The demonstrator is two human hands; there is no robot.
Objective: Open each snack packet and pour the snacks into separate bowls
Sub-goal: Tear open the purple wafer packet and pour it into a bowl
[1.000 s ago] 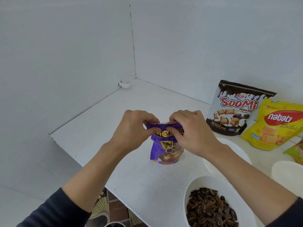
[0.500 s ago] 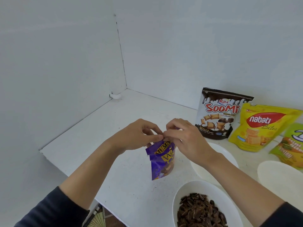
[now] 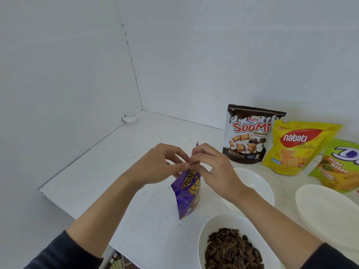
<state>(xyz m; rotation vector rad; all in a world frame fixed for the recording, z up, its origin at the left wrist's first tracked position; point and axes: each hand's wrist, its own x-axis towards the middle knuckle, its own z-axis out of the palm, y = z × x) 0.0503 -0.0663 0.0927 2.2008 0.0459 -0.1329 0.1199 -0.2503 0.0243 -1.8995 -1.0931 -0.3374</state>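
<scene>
A small purple snack packet (image 3: pixel 187 195) with yellow lettering hangs just above the white table, turned edge-on. My left hand (image 3: pixel 158 166) and my right hand (image 3: pixel 210 167) both pinch its top edge, fingertips meeting; a purple corner sticks up between them. Behind my right wrist sits a white bowl (image 3: pixel 256 185) with no snacks showing. A nearer white bowl (image 3: pixel 213 230) holds dark striped seeds. A third white bowl (image 3: pixel 326 208) stands at the right.
Three sealed packets lean on the back wall: a brown Soomi bag (image 3: pixel 250 134), a yellow Nabati bag (image 3: pixel 297 148) and a green mini-bites bag (image 3: pixel 338 166). The white table (image 3: pixel 120 162) ends at its left and near edges. A small white clip (image 3: pixel 129 119) lies in the corner.
The purple packet has been turned from facing me to edge-on, and my two hands have drawn together at its top. The view has shifted a little.
</scene>
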